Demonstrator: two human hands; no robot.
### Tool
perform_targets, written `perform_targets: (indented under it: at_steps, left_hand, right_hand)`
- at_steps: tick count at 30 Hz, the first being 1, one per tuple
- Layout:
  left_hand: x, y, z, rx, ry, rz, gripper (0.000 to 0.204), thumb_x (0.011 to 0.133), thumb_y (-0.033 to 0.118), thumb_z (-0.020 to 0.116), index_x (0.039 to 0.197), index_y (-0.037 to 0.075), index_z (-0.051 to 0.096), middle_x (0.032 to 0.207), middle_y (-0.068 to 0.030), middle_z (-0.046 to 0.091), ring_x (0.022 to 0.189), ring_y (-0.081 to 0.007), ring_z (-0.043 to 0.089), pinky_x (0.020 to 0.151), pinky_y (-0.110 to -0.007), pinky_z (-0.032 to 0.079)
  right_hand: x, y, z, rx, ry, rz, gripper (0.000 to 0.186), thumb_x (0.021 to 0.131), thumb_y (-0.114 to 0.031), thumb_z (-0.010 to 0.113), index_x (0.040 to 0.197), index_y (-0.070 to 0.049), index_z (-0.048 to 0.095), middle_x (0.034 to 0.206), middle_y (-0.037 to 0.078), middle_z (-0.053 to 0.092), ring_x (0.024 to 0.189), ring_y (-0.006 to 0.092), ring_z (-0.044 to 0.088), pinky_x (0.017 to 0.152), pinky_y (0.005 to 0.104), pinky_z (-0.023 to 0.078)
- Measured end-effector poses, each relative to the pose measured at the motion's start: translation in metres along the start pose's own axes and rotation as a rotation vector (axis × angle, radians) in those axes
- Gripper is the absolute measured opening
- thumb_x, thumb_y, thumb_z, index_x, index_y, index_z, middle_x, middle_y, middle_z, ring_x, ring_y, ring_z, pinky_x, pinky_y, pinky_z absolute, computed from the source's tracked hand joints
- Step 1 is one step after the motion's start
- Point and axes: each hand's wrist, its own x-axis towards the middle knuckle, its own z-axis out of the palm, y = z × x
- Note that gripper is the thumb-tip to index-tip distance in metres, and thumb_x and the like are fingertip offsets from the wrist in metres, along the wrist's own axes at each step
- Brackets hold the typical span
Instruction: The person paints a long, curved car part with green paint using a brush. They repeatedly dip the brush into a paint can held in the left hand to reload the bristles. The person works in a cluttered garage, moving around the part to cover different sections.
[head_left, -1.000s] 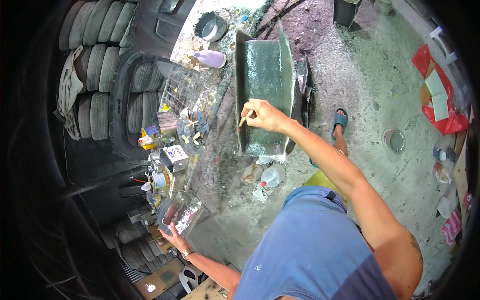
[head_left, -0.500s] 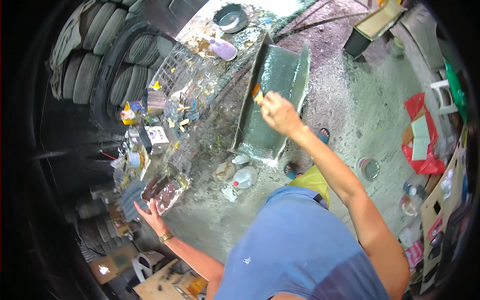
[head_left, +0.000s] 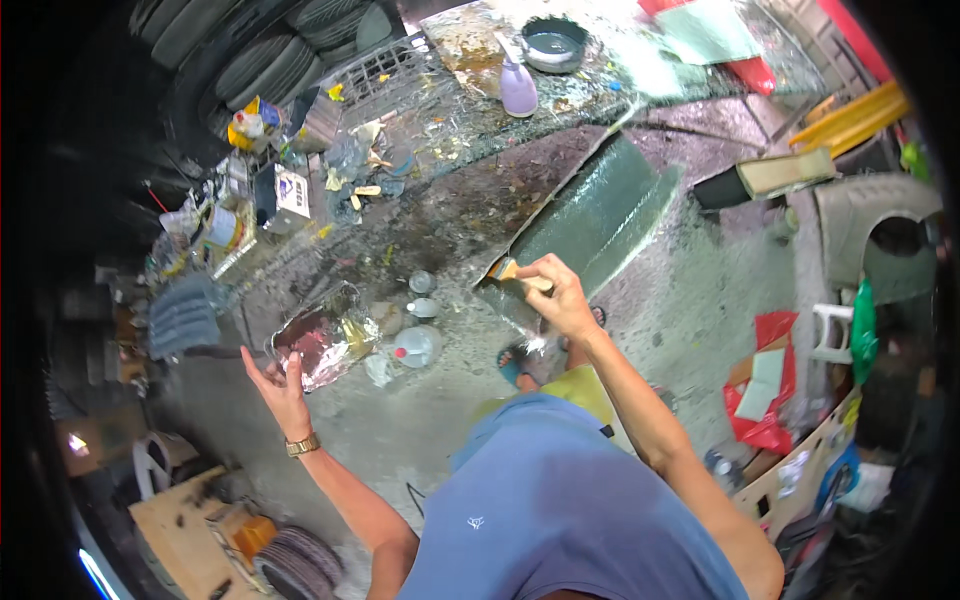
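Note:
In my right hand (head_left: 562, 300) is a paintbrush (head_left: 520, 274) with a pale wooden handle, its fingers closed around it. The bristle end meets the near left corner of a long grey-green trough-shaped panel (head_left: 600, 215). That panel has a wet sheen and ragged whitish edges. My left hand (head_left: 280, 400), with a watch at the wrist, grips the near corner of a foil-lined tray (head_left: 335, 362) holding reddish-brown liquid. Its thumb reaches over the rim while another finger sticks out; the underside of the grip is hidden.
Clear plastic bottles (head_left: 418, 347) stand on the floor between tray and panel. Beyond lies a stained worktop (head_left: 470, 60) with a purple spray bottle (head_left: 518, 90) and a black basin (head_left: 555, 45). Tins and scraps crowd the left; a red bag (head_left: 765, 400) lies right.
My view has turned, so the panel leans further right. The brush has gone from the panel's left-middle side to its near left corner. The tray has come closer to the bottles with my left hand.

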Motion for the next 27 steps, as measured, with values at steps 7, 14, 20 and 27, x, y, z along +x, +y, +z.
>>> perform_targets:
  at_steps: [7, 14, 20, 27]
  left_hand:
    - [-0.012, 0.003, 0.039, -0.034, -0.004, 0.010, 0.085, 0.081, 0.017, 0.071, 0.148, 0.013, 0.019, 0.099, -0.0041, 0.052, 0.076, -0.0089, 0.045, 0.067, -0.022, 0.040]
    - [0.001, 0.028, 0.066, -0.105, -0.088, 0.027, 0.088, 0.078, 0.018, 0.073, 0.148, 0.015, 0.021, 0.099, -0.0028, 0.050, 0.081, -0.0108, 0.046, 0.071, -0.025, 0.042]
    - [0.011, 0.069, 0.082, -0.199, -0.223, 0.060, 0.094, 0.072, 0.012, 0.075, 0.147, 0.011, 0.019, 0.100, -0.0058, 0.051, 0.083, -0.0153, 0.056, 0.073, -0.029, 0.049]
    - [0.001, 0.107, 0.113, 0.161, -0.326, 0.330, 0.100, 0.067, 0.028, 0.078, 0.147, 0.010, 0.020, 0.094, -0.0111, 0.052, 0.082, -0.0249, 0.056, 0.071, -0.038, 0.049]
  right_hand:
    - [0.031, -0.016, -0.035, 0.066, 0.019, 0.198, 0.021, 0.077, -0.003, 0.058, 0.096, -0.002, 0.067, 0.085, 0.003, 0.055, 0.079, 0.0106, 0.053, 0.070, 0.0234, 0.043]
    - [0.051, -0.040, -0.052, 0.084, 0.003, 0.306, 0.015, 0.083, -0.007, 0.060, 0.094, 0.001, 0.067, 0.082, 0.000, 0.055, 0.071, 0.0068, 0.051, 0.063, 0.0213, 0.042]
    - [0.046, -0.105, -0.065, 0.198, 0.164, 0.140, 0.016, 0.090, -0.008, 0.056, 0.100, 0.000, 0.066, 0.077, 0.001, 0.057, 0.062, 0.0060, 0.049, 0.054, 0.0202, 0.040]
    - [0.039, -0.128, 0.024, -0.198, -0.096, -0.198, 0.017, 0.087, -0.012, 0.059, 0.097, 0.001, 0.064, 0.078, 0.012, 0.061, 0.065, 0.0116, 0.057, 0.060, 0.0274, 0.046]
